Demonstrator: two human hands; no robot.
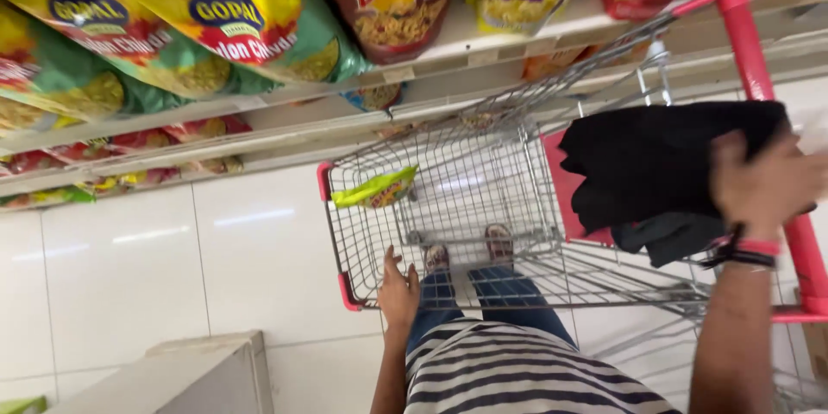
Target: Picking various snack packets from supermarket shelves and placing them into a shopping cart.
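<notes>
Item 1: left hand, lower centre of the frame. Fingers spread and released, holding nothing, the fingertips touching or just short of the near rim of the wire cart (contact cannot be confirmed).

Item 2: right hand, right edge of the frame. Blurred; it lies on the black cloth bag draped over the cart's child seat beside the red handle. Whether it grasps the bag or merely rests on it cannot be told. Dark bands circle the wrist.

Item 3: green-and-yellow snack packet, alone in the basket, up and slightly left of the left hand. Long axis runs roughly left to right across the frame, tilted a little. The left hand is clearly the nearer of the 2; the right is well apart across the basket.

Item 4: shelves, upper left to upper right, stocked with large snack bags, several cut off by the frame's top edge.

Item 5: white floor tiles, left; a pale box, lower left, partly out of frame.

Item 6: striped shirt, jeans and 2 shoes seen through the cart mesh.
</notes>
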